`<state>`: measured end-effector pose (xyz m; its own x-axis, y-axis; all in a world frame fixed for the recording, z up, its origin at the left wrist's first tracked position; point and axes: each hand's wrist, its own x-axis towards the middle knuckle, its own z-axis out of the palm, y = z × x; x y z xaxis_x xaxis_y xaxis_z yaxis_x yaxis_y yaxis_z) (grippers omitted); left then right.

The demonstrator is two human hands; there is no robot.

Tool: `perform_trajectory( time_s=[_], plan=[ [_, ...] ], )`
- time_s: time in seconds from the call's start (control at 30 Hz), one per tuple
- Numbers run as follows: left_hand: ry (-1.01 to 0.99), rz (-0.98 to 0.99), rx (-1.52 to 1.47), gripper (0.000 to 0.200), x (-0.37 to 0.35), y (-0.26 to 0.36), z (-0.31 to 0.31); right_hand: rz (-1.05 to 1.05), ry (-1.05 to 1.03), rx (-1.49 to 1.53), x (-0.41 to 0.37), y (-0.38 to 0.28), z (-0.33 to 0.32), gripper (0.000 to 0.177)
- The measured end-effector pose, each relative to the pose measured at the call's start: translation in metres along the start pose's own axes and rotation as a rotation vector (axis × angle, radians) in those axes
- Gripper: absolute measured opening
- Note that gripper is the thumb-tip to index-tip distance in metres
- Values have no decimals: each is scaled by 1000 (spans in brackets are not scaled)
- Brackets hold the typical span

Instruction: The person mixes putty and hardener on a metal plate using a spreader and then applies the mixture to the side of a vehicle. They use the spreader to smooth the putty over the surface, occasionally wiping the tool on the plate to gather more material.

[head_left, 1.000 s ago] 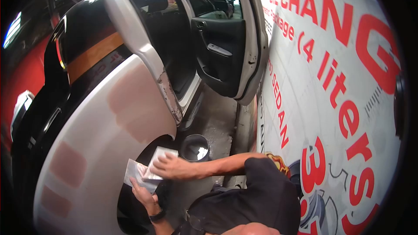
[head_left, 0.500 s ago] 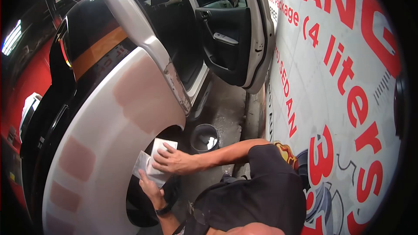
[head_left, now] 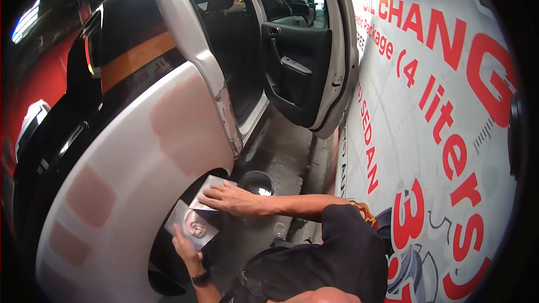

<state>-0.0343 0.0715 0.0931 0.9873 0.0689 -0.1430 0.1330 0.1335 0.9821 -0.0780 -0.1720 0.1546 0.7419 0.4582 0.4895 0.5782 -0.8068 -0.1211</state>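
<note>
My left hand [head_left: 188,251], with a dark watch at its wrist, grips the lower edge of a thin, pale square sheet [head_left: 178,217]. A glossy greyish-brown swirl of paste [head_left: 196,225] lies on its face. My right hand [head_left: 233,198] has its fingers spread over a flat whitish rectangular piece [head_left: 206,192] and holds it just above the sheet, the near corners close together. The fingers' undersides are hidden. Both hands are in front of the wheel arch of a white car fender [head_left: 129,151], which carries several dull reddish-brown patches [head_left: 182,126].
A dark bucket [head_left: 259,183] of liquid stands on the wet floor beyond my right forearm. The car's rear door [head_left: 297,67] hangs open. A large printed banner [head_left: 415,106] lines the right side. Bare, chipped paint shows on the door-side edge [head_left: 227,115].
My right hand and the pale piece have moved up and right off the sheet, uncovering the paste. My left hand has moved slightly left and down with the sheet. The view has shifted slightly.
</note>
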Motion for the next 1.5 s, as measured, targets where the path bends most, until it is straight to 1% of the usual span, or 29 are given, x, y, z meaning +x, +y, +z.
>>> perform_trajectory(
  time_s=[0.03, 0.1, 0.2, 0.23, 0.33, 0.4, 0.43, 0.5, 0.53, 0.57, 0.63, 0.7, 0.77, 0.8, 0.83, 0.9, 0.97, 1.03, 1.1, 1.13, 1.17, 1.2, 1.23, 1.3, 1.33, 1.37, 1.43, 1.47, 1.5],
  plan=[
    [40, 84, 107, 49, -3, -4, 8, -36, 46, -11, 7, -4, -7, 46],
    [-233, 133, 62, 60, 1, -10, 10, -166, 38, -208, 13, -5, 4, 42],
    [-145, 221, 99, 64, -12, -4, 20, -325, 24, -37, 6, -10, 27, 39],
    [-144, 202, 82, 64, -10, -8, 18, -335, -83, -42, 1, -16, 28, 45],
    [-118, 131, 11, 65, -4, -14, 15, -381, -128, -23, -13, -21, 39, 43],
    [-80, 162, 84, 61, 5, -11, 3, -404, -180, -25, -22, -27, 40, 42],
    [-63, 177, 125, 60, 7, 0, -1, -361, -190, 45, -26, -25, 41, 42],
    [-7, -74, -460, 55, 6, 38, -4, -279, -212, 180, -30, -10, 38, 42],
    [-72, -150, -586, 56, 15, 44, -19, -240, -163, 256, -29, -6, 31, 46],
    [-64, -157, -623, 56, 17, 45, -24, -178, -160, 364, -28, -3, 20, 56],
    [-77, -61, -585, 56, 38, -2, -35, -108, 20, 548, -14, -13, -11, 63],
    [-420, -144, -842, 53, 11, 15, -2, -91, 211, 753, -2, -24, -14, 68],
    [-403, -337, -933, 52, 1, 13, 17, -144, 311, 820, 10, -34, -13, 63],
    [-531, -294, -1010, 53, -1, 6, 18, -150, 332, 850, 15, -41, -9, 58],
    [-669, -233, -1082, 53, -1, 1, 17, -184, 335, 819, 17, -44, -1, 51],
    [-537, -319, -1002, 56, -8, -1, 14, -197, 240, 713, 17, -44, 8, 52],
    [-331, -318, -901, 51, -21, 20, 19, -126, 161, 565, 17, -41, 20, 59],
    [-257, -248, -793, 50, -18, 7, 14, -41, 68, 417, 14, -25, 37, 65],
    [-249, -189, -755, 50, -14, 0, 7, 11, -83, 250, 10, -5, 43, 63],
    [-231, -180, -769, 50, -13, 1, 3, 3, -104, 185, 5, 3, 46, 59],
    [-215, -174, -784, 50, -13, 6, -4, -98, -172, -62, 4, 9, 45, 56],
    [-200, -167, -796, 50, -12, 12, -10, -67, -181, 100, -5, 16, 51, 51],
    [-136, -74, -757, 52, -10, 20, -12, -35, -189, 260, -9, 15, 55, 46],
    [-28, 39, -781, 54, -6, 27, -15, 385, -171, 760, -17, -4, 48, 28],
    [19, 49, -786, 55, -7, 28, -13, 676, -163, 1148, -18, -19, 37, 24],
    [34, 59, -780, 55, -8, 28, -11, 837, -110, 1399, -23, -29, 38, 30],
    [51, 73, -768, 55, -9, 22, -3, 987, 27, 1801, -11, -60, 22, 38],
    [-44, 8, -757, 54, -11, 17, -4, 1066, -8, 1717, -16, -54, 33, 45],
    [-85, -19, -709, 53, -15, 11, -4, 1088, 23, 1709, -20, -45, 44, 43]
  ],
)
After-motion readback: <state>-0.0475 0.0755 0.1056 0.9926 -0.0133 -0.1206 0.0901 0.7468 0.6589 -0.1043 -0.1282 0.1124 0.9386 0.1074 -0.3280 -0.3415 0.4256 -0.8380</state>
